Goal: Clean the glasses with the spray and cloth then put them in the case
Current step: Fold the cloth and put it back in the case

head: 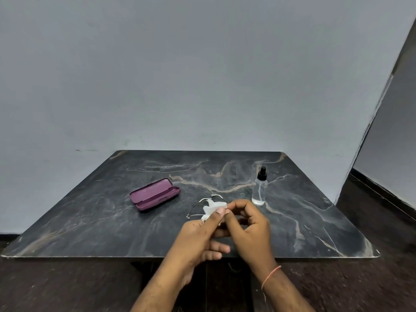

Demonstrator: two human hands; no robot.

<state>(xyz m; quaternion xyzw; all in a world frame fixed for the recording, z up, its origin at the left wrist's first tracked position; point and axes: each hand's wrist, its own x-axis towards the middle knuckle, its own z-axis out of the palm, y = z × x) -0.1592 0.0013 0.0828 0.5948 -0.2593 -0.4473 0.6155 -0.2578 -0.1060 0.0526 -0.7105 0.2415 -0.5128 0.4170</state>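
So the glasses [203, 207] are up off the tabletop [90, 221], held over its near-middle, with the white cloth [211, 210] bunched around the lens area. Thin wire temples stick out to the left and away from the person, so the long axis of the frame runs roughly left-right between the two hands. Left hand [200, 237] has its thumb and fingers [219, 212] pinched on the cloth, pressing it on a lens as far as I can tell. Right hand [247, 226] is curled in right beside it, fingertips pinching the frame's right end, though the exact contact is hidden.

Looks like mid-wipe to me. The purple case [155, 194] sits open to the left, toward the far-left part of the tabletop, so the left hand is nearer for the drop-in. The frame would need its temples folded first. Spray bottle [260, 188] stands upright off to the right, just past the right hand, not touched.
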